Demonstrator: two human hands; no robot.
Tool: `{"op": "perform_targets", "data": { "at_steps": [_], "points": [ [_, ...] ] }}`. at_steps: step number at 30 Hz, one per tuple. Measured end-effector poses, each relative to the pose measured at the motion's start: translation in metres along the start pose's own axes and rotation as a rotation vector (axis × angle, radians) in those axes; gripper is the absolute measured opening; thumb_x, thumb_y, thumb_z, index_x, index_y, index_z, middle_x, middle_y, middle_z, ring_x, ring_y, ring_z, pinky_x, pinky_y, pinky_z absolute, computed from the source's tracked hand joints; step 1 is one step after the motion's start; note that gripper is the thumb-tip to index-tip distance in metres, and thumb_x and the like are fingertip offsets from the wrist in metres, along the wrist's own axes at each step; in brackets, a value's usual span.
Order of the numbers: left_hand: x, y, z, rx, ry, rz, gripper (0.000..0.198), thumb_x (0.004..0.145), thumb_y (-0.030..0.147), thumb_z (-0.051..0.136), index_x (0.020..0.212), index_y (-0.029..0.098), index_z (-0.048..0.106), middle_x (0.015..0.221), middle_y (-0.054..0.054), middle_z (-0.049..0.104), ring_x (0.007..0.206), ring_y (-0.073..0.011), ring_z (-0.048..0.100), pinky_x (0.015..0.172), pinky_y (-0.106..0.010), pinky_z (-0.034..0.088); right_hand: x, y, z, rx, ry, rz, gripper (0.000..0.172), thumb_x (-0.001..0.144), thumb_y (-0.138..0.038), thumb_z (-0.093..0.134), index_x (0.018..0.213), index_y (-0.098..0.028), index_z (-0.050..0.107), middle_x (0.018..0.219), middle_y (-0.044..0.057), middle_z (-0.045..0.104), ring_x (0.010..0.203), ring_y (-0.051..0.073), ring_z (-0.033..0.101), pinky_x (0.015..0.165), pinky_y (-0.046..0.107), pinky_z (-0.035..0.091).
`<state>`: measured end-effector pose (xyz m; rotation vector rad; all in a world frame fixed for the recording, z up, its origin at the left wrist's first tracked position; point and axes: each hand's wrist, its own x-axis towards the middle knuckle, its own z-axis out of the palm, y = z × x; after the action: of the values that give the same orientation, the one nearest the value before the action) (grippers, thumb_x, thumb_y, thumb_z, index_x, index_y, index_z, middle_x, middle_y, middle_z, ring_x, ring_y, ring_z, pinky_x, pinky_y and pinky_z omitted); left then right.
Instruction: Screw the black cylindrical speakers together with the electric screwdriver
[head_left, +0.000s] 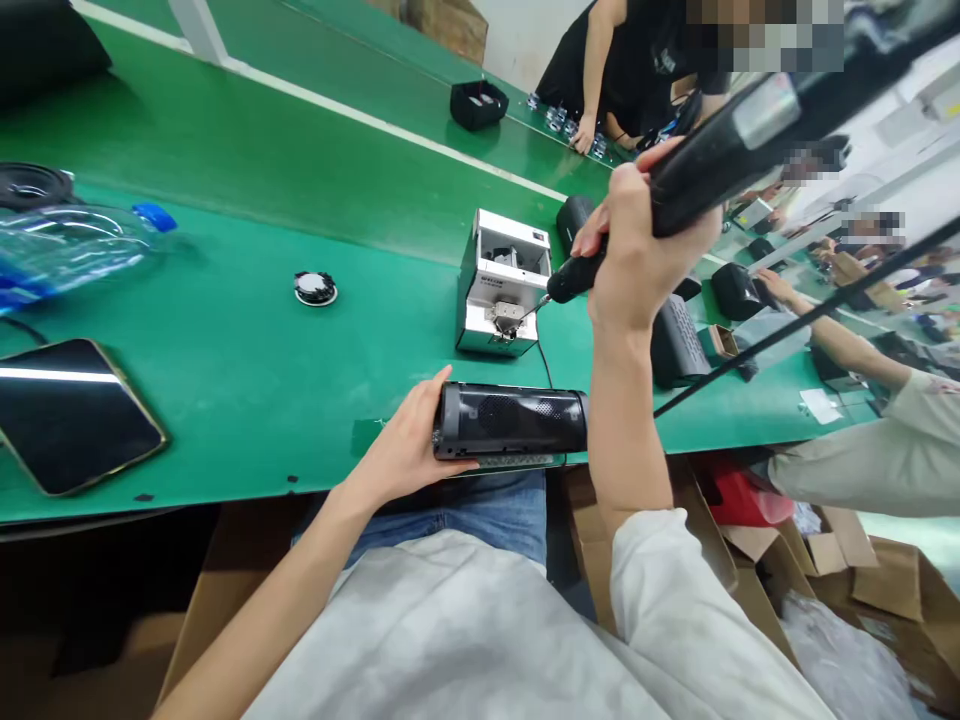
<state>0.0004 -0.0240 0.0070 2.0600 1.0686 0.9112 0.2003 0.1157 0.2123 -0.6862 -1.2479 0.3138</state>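
My left hand (409,435) grips the left end of a black speaker housing (517,418), which lies lengthwise at the front edge of the green bench. Wrapped around a black electric screwdriver (724,150), my right hand (637,235) is raised above the bench to the right. The screwdriver's thin bit points down and left. Its tip meets the front of a white and black screw feeder (502,290), at the small metal outlet. Whether a screw sits on the tip is too small to tell.
On the left lie a phone (79,415), a plastic bottle (82,240) and a round speaker driver (315,288). Black housings (675,340) stand to the right. A cable (810,315) slants across the right side. Co-workers' hands (583,135) are across the bench; cardboard boxes (892,580) sit below.
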Motion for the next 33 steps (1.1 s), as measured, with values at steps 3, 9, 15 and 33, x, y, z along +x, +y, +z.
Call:
{"op": "perform_targets", "data": {
  "at_steps": [3, 9, 15, 33],
  "points": [
    [0.0, 0.0, 0.0, -0.013, 0.001, -0.003, 0.134, 0.083, 0.048, 0.097, 0.18, 0.03, 0.007, 0.162, -0.022, 0.05, 0.153, -0.0475, 0.052, 0.125, -0.068, 0.05, 0.004, 0.009, 0.001, -0.07, -0.025, 0.098, 0.039, 0.094, -0.067, 0.072, 0.1, -0.037, 0.047, 0.061, -0.009, 0.042, 0.051, 0.018, 0.038, 0.054, 0.039, 0.04],
    [0.0, -0.001, 0.0, -0.007, 0.0, 0.005, 0.135, 0.083, 0.048, 0.098, 0.18, 0.03, 0.006, 0.164, -0.022, 0.049, 0.153, -0.0474, 0.052, 0.126, -0.068, 0.049, 0.011, 0.014, 0.002, -0.039, -0.015, 0.21, 0.052, 0.083, -0.078, 0.078, 0.099, -0.038, 0.049, 0.063, -0.008, 0.044, 0.057, 0.02, 0.043, 0.058, 0.043, 0.044],
    [0.0, -0.002, 0.0, 0.016, -0.004, -0.006, 0.133, 0.084, 0.049, 0.096, 0.18, 0.028, 0.006, 0.165, -0.024, 0.048, 0.155, -0.0466, 0.051, 0.127, -0.069, 0.047, 0.01, 0.025, -0.008, 0.057, -0.06, 0.29, 0.077, 0.051, -0.096, 0.089, 0.092, -0.042, 0.053, 0.056, -0.008, 0.039, 0.065, 0.019, 0.04, 0.062, 0.045, 0.046],
    [0.0, -0.007, 0.0, 0.026, 0.034, -0.026, 0.122, 0.086, 0.067, 0.088, 0.179, 0.037, 0.015, 0.164, -0.014, 0.05, 0.149, -0.0535, 0.056, 0.122, -0.077, 0.052, 0.001, -0.113, -0.164, -0.096, -0.047, 0.336, 0.033, 0.098, -0.065, 0.068, 0.108, -0.034, 0.073, 0.069, -0.003, 0.05, 0.054, 0.02, 0.072, 0.04, 0.022, 0.042]
  ]
}}
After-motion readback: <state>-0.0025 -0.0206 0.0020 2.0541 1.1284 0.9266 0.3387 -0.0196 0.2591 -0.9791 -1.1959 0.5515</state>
